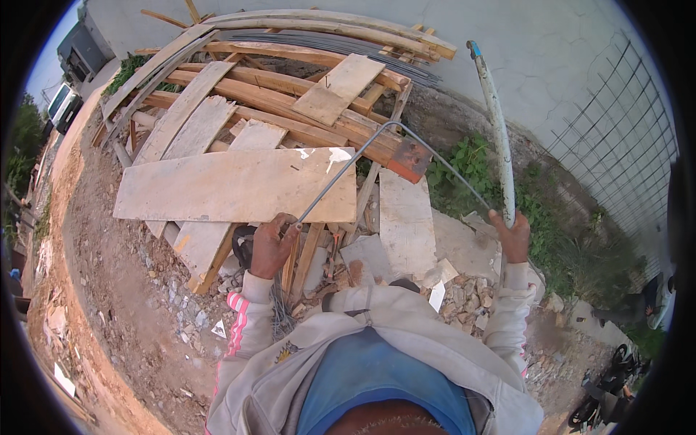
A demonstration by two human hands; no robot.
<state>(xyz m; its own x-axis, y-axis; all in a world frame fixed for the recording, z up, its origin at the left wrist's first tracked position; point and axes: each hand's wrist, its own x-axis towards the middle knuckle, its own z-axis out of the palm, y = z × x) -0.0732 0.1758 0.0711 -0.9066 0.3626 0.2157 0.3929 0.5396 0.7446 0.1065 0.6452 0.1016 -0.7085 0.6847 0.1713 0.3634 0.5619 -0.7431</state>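
A grey steel rod [338, 176] is bent into an upside-down V in front of me, with its bend pointing away over the wooden beams. My left hand [271, 246] is closed round the rod's left end. My right hand [512, 236] is closed round the lower part of a long, chipped white pipe [496, 123] that stands tilted to the far side. The rod's right end reaches the fingers of that hand; whether they grip it too, I cannot tell. Near the bend, a rusty metal plate [409, 159] covers a thick beam's end.
A wide board [239, 186] lies across stacked wooden beams [290, 119]. Straight steel bars [326, 45] lie behind. A wire mesh [616, 130] leans on the wall at right, above green weeds [471, 170]. Broken rubble [464, 301] covers the ground near me. A motorbike [609, 391] is at lower right.
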